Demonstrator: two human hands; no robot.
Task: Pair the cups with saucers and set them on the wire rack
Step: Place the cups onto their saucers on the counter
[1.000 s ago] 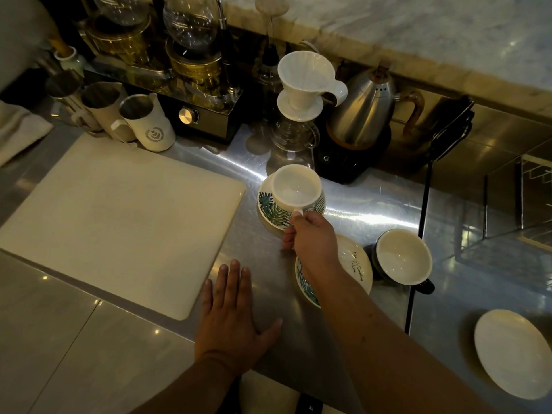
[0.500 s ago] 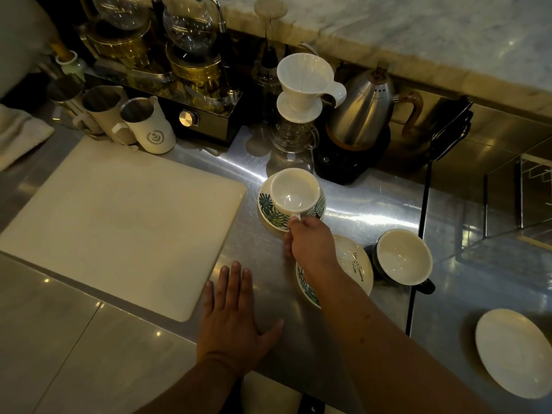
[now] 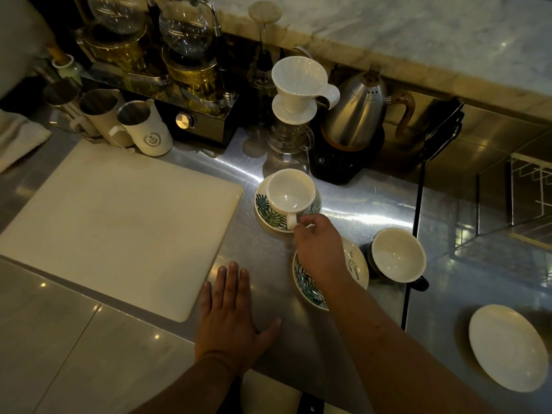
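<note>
A white cup (image 3: 290,193) sits on a leaf-patterned saucer (image 3: 268,216) in the middle of the steel counter. My right hand (image 3: 318,249) pinches the cup's handle at its near side. A second leaf-patterned saucer (image 3: 355,268) lies under my right wrist, partly hidden. To its right stands a dark cup with a white inside (image 3: 398,254). A plain white saucer (image 3: 507,346) lies at the lower right. My left hand (image 3: 231,316) rests flat on the counter, fingers straight. The wire rack (image 3: 530,192) shows dimly at the right edge.
A large white mat (image 3: 119,216) covers the counter's left half. Behind the cup stand a white dripper on a glass server (image 3: 294,115), a steel kettle on a black base (image 3: 354,124), milk pitchers (image 3: 146,127) and a siphon brewer (image 3: 185,55).
The white cup has come down onto the leaf saucer, my right hand staying on its handle. My left hand has not moved.
</note>
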